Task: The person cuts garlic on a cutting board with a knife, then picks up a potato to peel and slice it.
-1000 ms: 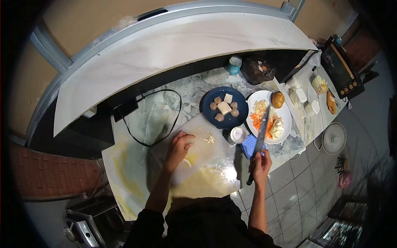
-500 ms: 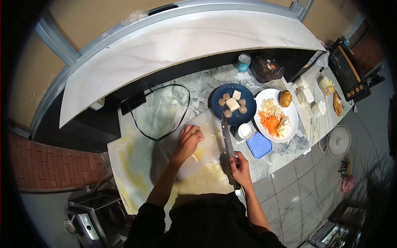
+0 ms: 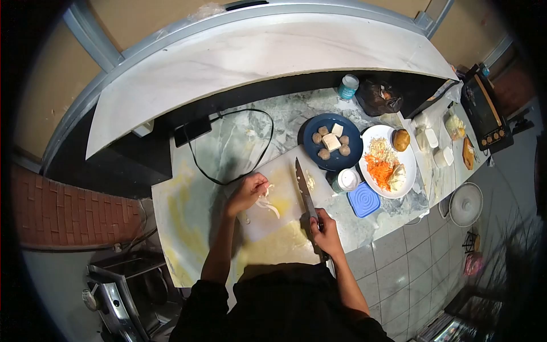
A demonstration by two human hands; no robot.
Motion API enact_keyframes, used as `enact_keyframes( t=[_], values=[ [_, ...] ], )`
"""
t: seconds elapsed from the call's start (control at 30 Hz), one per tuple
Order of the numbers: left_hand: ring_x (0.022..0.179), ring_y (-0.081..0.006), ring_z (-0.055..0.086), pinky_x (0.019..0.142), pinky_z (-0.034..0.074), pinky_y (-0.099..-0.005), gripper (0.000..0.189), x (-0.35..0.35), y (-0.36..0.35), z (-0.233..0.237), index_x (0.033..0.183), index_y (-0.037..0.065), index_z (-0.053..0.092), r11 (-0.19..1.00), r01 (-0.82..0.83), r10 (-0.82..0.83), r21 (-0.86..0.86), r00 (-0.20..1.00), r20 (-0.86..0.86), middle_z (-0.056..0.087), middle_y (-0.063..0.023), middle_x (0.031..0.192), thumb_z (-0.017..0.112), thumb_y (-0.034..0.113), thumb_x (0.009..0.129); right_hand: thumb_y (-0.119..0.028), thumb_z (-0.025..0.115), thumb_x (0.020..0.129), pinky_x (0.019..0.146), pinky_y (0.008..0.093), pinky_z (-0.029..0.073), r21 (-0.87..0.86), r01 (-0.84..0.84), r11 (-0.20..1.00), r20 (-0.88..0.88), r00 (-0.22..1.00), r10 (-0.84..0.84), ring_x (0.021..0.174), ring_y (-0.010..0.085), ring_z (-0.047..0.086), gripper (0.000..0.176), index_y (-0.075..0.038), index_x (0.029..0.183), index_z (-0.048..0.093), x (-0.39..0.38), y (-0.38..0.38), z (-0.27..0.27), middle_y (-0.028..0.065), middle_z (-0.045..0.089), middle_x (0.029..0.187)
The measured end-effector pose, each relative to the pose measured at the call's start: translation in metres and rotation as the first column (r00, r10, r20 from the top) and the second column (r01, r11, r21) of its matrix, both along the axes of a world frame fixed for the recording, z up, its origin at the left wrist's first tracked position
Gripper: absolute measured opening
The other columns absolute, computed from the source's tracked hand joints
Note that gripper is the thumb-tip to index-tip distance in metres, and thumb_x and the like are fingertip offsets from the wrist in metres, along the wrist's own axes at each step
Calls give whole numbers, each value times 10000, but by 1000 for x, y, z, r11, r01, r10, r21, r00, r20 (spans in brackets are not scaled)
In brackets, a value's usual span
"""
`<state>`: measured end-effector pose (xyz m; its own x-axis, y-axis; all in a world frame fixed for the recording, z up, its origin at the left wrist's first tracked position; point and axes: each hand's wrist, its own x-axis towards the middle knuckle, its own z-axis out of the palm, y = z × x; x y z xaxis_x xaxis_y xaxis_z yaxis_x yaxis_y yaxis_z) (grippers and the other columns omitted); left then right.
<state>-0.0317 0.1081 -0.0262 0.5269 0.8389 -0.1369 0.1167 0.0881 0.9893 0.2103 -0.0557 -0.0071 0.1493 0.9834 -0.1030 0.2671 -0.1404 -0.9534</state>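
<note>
My right hand (image 3: 325, 232) is closed round the handle of a large kitchen knife (image 3: 303, 189). Its blade points away from me, over the right side of a white cutting board (image 3: 290, 165). Small chopped pale bits (image 3: 310, 181) lie beside the blade. At the board's left side, my left hand (image 3: 249, 192) has its fingers pinched together on a pale vegetable piece, mostly hidden by the fingers. Thin pale vegetable strips (image 3: 269, 207) lie on the board just below those fingertips.
Behind the board stands a dark blue plate (image 3: 310, 155) with meatballs and white blocks. A white plate (image 3: 405, 188) holds shredded carrot, chopped bits and a potato. Nearby are a white-topped jar (image 3: 347, 180), a blue lid (image 3: 364, 200) and a black cable (image 3: 272, 134).
My left hand has shifted from lying over the board to a pinch at its left side, uncovering pale strips. The knife blade has tilted further left. The camera view has shifted slightly.
</note>
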Motion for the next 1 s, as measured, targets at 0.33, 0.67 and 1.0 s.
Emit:
enact_keyframes(
  t=[0.33, 0.67, 1.0],
  values=[
    [848, -98, 597, 757, 490, -247, 75, 22, -6, 10, 974, -2, 541, 993, -107, 116, -58, 979, 168, 588, -15, 866, 553, 64, 1007, -70, 575, 936, 667, 401, 505, -130, -45, 991, 80, 995, 55, 757, 385, 684, 222, 21, 1138, 562, 0, -4, -24, 247, 654, 814],
    [797, -243, 695, 760, 532, -339, 137, 28, -12, 2, 1056, -21, 643, 949, 17, 130, 314, 889, -440, 710, -168, 929, 592, 25, 938, -33, 572, 937, 505, 314, 392, -4, -22, 1000, 84, 996, 22, 547, 124, 460, 160, 17, 1087, 550, -7, -3, -25, 87, 501, 625],
    [873, -364, 662, 758, 523, -437, 142, 20, -21, -2, 989, 10, 662, 841, 20, 239, 541, 883, -404, 679, -155, 904, 626, -20, 854, -7, 567, 904, 593, 452, 481, 23, -88, 996, 304, 950, 77, 670, 441, 635, 326, -1, 1227, 531, -15, -7, -15, 252, 614, 717]
  ],
)
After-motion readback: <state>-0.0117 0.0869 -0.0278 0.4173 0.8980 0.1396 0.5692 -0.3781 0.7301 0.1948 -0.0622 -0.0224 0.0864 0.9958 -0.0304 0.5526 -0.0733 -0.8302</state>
